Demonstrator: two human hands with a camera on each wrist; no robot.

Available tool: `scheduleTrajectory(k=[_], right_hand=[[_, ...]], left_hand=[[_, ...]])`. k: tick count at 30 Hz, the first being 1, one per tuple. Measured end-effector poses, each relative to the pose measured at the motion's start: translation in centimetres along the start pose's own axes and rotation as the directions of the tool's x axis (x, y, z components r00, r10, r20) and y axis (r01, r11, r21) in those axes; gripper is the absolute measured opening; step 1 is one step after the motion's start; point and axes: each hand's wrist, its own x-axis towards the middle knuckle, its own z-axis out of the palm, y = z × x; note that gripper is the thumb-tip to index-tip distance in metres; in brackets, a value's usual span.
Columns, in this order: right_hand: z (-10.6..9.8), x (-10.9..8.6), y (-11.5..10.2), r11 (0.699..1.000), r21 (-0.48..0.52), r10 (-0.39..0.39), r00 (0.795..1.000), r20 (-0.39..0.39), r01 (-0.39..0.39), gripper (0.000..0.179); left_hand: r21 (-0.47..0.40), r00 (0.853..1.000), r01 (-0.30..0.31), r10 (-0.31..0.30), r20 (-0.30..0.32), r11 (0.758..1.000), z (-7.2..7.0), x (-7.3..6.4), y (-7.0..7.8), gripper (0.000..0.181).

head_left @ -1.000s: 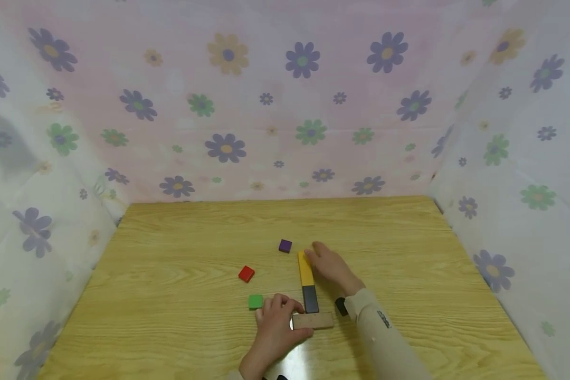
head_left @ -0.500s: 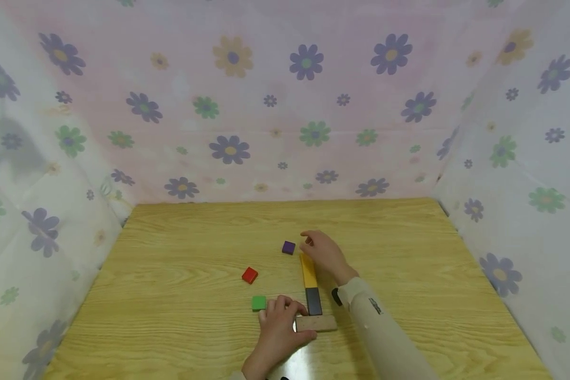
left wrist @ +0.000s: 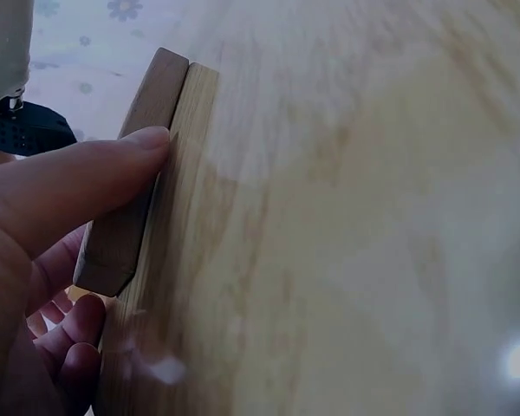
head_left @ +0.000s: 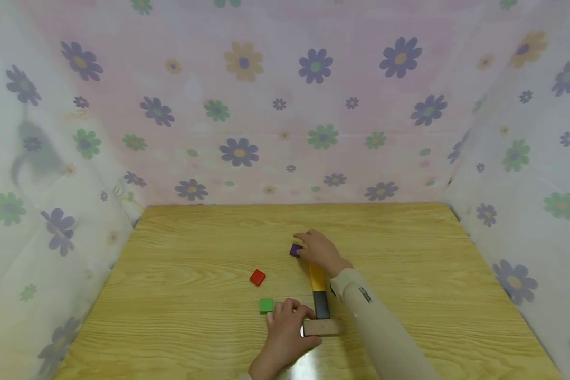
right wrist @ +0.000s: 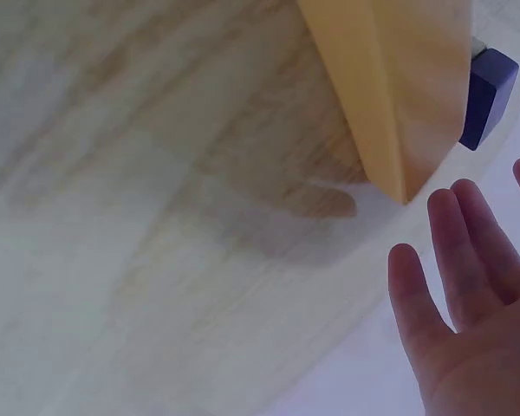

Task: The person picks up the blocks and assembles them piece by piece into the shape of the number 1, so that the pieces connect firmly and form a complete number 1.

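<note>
My left hand (head_left: 287,332) pinches a light brown wooden block (head_left: 324,328) at its left end. In the left wrist view the thumb lies along one face of this block (left wrist: 117,238), with fingers behind it. A black block (head_left: 321,304) stands end-on at its far side, and a yellow block (head_left: 317,277) continues that line away from me. My right hand (head_left: 320,250) is over the yellow block's far end, fingers extended, beside a small purple block (head_left: 295,250). In the right wrist view the purple block (right wrist: 490,95) shows past the yellow block (right wrist: 399,95), apart from the fingers.
A red block (head_left: 257,277) and a green block (head_left: 266,305) lie on the wood-grain table (head_left: 180,301) to the left; the green one is close to my left fingers. A flowered cloth (head_left: 275,121) encloses the table at the back and both sides.
My right hand has left the yellow block's far end and moved left to the purple block. My left hand keeps its grip on the wooden block. The head view has shifted slightly.
</note>
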Motion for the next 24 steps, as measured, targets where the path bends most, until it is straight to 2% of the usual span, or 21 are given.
scheduleTrajectory(k=[11, 17, 24], right_hand=[[-0.1, 1.2, -0.6, 0.999, -0.037, 0.007, 0.995, 0.099, -0.003, 0.049], [-0.2, 1.0, -0.7, 0.998, -0.038, -0.036, 0.995, 0.095, 0.040, 0.047], [-0.2, 0.8, -0.7, 0.997, -0.052, -0.044, 0.994, 0.095, 0.049, 0.037]], left_hand=[[-0.016, 0.998, 0.030, -0.029, 0.049, 0.999, -0.4, 0.2, 0.2, 0.036], [-0.012, 0.999, 0.020, -0.020, 0.028, 1.000, -0.1, 0.1, 0.0, 0.035], [-0.025, 0.998, 0.041, -0.040, 0.050, 0.999, 0.0, 0.2, -0.1, 0.035]])
